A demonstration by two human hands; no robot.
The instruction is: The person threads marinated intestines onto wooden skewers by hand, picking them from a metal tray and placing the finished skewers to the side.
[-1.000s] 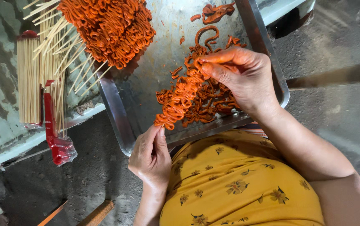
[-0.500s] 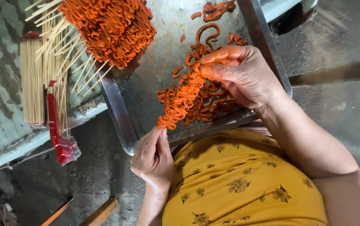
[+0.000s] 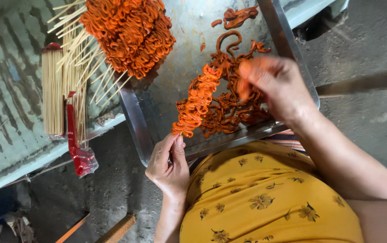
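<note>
closest to the body, above a yellow flowered shirt [image 3: 265, 198], the left hand [image 3: 170, 163] pinches the base of a thin wooden skewer packed with orange marinated strips [image 3: 196, 101], slanting over a steel tray [image 3: 136, 122]. the blurred right hand [image 3: 276, 85] looks curled over loose strips [image 3: 229, 112]; its grip is unclear. farther off lie finished skewers [image 3: 128, 31]. a slipped strip could drop, or the point could prick a finger.

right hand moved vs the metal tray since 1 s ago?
Yes. The right hand has lifted slightly off the skewer tip, drifting toward the metal tray near rim; it is motion-blurred now.
</note>
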